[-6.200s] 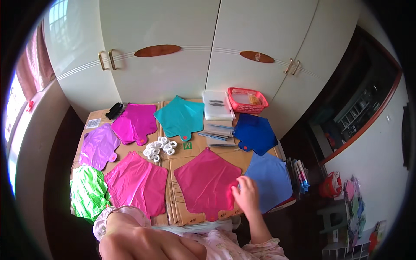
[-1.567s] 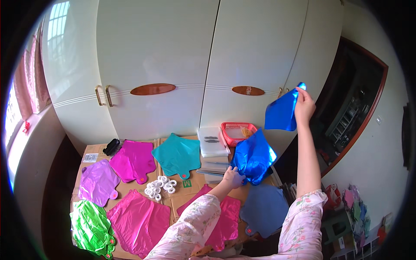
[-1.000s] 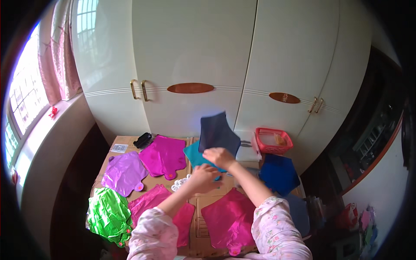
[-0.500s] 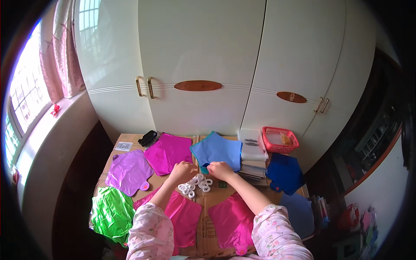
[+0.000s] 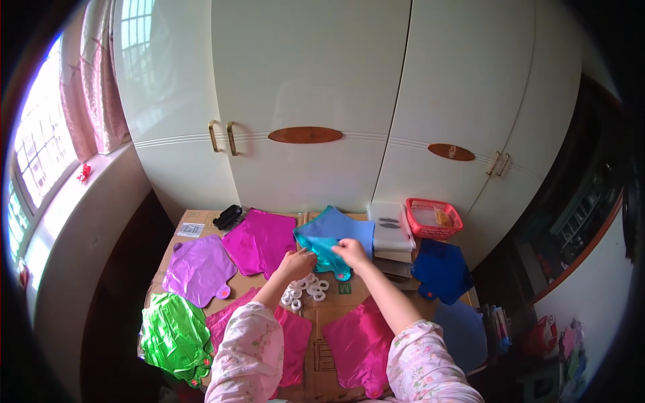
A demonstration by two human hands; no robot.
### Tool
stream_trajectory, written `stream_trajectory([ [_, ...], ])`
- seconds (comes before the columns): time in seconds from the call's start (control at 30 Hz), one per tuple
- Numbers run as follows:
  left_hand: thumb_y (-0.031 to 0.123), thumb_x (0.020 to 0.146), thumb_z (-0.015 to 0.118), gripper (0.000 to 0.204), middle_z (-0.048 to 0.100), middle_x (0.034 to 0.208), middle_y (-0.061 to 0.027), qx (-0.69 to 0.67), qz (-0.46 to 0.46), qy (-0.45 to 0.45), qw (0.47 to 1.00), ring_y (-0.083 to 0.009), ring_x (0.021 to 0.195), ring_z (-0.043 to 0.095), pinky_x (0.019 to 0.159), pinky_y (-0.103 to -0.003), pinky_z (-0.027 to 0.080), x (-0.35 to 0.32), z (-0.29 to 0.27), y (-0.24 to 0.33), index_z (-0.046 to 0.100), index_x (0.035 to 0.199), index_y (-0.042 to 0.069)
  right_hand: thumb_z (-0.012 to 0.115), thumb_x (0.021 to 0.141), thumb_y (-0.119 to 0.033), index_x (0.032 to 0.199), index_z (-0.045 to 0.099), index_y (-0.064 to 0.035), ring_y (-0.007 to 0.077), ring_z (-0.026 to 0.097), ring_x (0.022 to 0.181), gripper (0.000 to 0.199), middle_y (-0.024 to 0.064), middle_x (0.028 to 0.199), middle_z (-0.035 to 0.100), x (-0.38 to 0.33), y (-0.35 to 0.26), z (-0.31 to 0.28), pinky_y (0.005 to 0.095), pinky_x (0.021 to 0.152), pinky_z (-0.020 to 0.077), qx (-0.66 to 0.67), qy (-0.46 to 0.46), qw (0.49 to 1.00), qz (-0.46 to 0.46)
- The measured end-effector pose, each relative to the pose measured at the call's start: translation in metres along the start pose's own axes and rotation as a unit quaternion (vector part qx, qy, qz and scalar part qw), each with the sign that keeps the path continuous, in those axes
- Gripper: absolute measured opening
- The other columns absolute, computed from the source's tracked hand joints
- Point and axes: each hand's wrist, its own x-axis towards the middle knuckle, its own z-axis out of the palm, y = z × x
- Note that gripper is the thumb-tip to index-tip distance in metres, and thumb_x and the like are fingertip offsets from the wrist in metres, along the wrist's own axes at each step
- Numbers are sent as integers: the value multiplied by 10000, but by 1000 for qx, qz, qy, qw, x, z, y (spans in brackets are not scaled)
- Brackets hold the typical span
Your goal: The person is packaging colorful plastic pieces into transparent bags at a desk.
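A flat teal-and-light-blue foil balloon, shaped like a star, lies at the far middle of the cardboard. My right hand is closed on its near right part and has the foil creased up. At its near left edge, my left hand is closed with its fingertips against the foil. The balloon's tab with a small red dot hangs between the hands. Just in front lies a loose pile of small white rings, partly behind my left wrist.
Around the cardboard lie more flat foil balloons: magenta, lilac, green, hot pink and dark blue. A clear plastic stack, a red basket and a black object stand before white cabinets.
The balloon's near part has been lifted and creased, showing shiny teal foil and its tab. My right hand has risen slightly; my left hand has moved a little to the right.
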Motion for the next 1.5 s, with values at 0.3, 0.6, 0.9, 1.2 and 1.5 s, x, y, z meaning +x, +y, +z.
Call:
stream_trajectory([
  [0.3,234,847,498,250,639,1112,-64,-5,-85,-112,990,-255,1183,532,906,-508,389,-1,-22,8,563,1074,151,648,809,-99,823,591,-28,101,533,646,91,20,736,591,46,-83,-147,279,585,428,126,323,935,-78],
  [0.6,268,826,546,279,662,1018,-100,-59,-96,-35,993,-300,983,621,853,-456,446,-7,-34,0,603,1068,142,500,912,-117,981,574,-96,317,624,763,103,104,892,618,19,-200,-66,411,648,505,-265,220,800,-492],
  [0.9,270,790,565,244,682,943,-77,100,-241,-8,965,-281,934,639,773,-449,478,-120,-81,-90,673,975,155,552,744,-132,680,571,-123,188,618,683,67,31,736,566,14,-128,135,317,611,522,-420,-80,666,-612],
  [1.2,216,756,552,213,671,936,-73,64,-193,49,978,-274,916,634,761,-431,482,-164,-64,-110,675,909,132,578,794,-179,752,656,-83,287,647,781,130,89,852,629,-22,-86,200,412,692,534,-381,-174,810,-410],
  [1.5,197,831,538,152,658,920,-75,-14,-171,147,974,-286,910,609,752,-415,475,-151,-78,-83,658,883,119,707,709,-223,838,726,-115,288,655,773,170,107,823,681,-19,-95,192,383,706,520,-234,-120,949,-175],
])
